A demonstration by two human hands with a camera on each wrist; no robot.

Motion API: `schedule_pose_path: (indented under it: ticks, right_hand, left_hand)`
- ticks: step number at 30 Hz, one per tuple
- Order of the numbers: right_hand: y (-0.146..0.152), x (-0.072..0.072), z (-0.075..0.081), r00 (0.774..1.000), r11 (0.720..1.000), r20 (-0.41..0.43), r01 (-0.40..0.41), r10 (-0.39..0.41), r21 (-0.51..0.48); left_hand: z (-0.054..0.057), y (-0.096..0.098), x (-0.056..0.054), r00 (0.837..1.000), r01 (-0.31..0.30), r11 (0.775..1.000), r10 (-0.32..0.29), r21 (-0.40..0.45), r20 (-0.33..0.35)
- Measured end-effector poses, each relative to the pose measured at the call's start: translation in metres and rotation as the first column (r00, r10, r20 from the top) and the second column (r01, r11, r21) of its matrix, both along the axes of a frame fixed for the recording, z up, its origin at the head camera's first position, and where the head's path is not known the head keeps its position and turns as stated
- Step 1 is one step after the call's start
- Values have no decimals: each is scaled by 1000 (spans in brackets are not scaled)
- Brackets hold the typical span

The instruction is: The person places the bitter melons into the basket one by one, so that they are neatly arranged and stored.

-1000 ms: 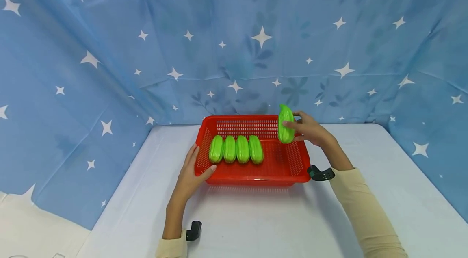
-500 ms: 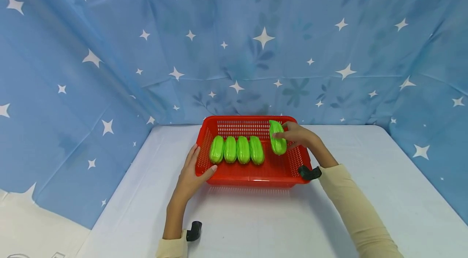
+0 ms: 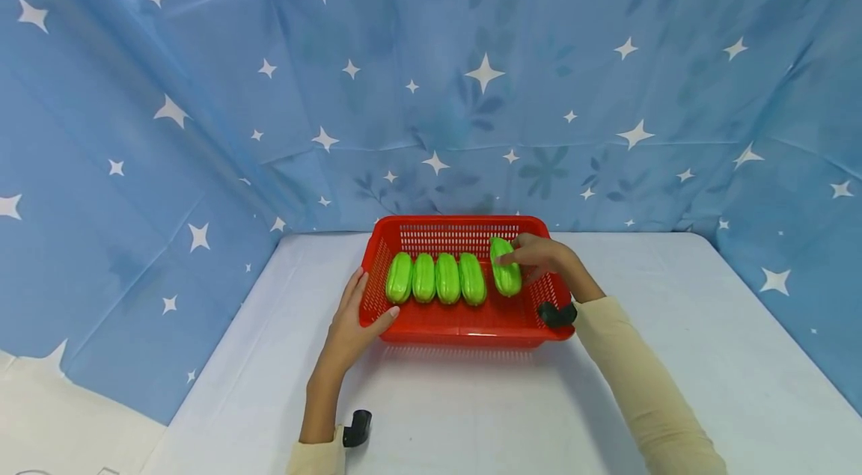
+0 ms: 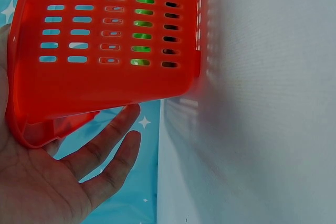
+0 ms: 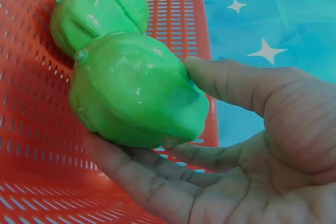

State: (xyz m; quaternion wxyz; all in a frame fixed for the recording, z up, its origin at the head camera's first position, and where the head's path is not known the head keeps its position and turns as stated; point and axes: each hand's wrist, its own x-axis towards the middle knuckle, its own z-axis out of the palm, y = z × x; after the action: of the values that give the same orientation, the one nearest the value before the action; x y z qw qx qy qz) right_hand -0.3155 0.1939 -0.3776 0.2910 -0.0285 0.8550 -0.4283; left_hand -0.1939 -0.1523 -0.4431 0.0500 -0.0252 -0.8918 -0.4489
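Note:
A red plastic basket (image 3: 465,329) with slotted walls stands on the table. Inside it several glossy green ridged gourds (image 3: 423,278) lie side by side toward the left. My right hand (image 3: 539,254) holds another such gourd (image 3: 506,277) just right of that row, slightly tilted. In the right wrist view the thumb is on one side of this gourd (image 5: 136,93) and the fingers are underneath. At the basket's front left corner rests my left hand (image 3: 350,325), fingers straight along the side and thumb over the rim. The left wrist view shows its fingers (image 4: 113,171) extended past the basket.
A white cloth covers the table (image 3: 431,408). Behind and to the sides hangs a blue curtain (image 3: 431,123) with white stars. Black straps with camera mounts (image 3: 357,428) sit at both wrists.
My right hand has lowered the gourd from above the basket's right rim, moving left and down into the basket beside the others. The left hand has stayed at the corner.

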Motion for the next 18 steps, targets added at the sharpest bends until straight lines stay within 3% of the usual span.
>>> schedule_pose_path:
  ticks: [11,18]
  right_hand:
    - [-6,-13,-15,994,998,104,-42,37,48]
    - [-10,-17,-22,989,998,145,-24,15,58]
  left_hand:
    - [-1,0,-1,1000,-1,1000,1,-4,-1]
    - [-1,0,-1,1000,-6,1000,6,-3,-6]
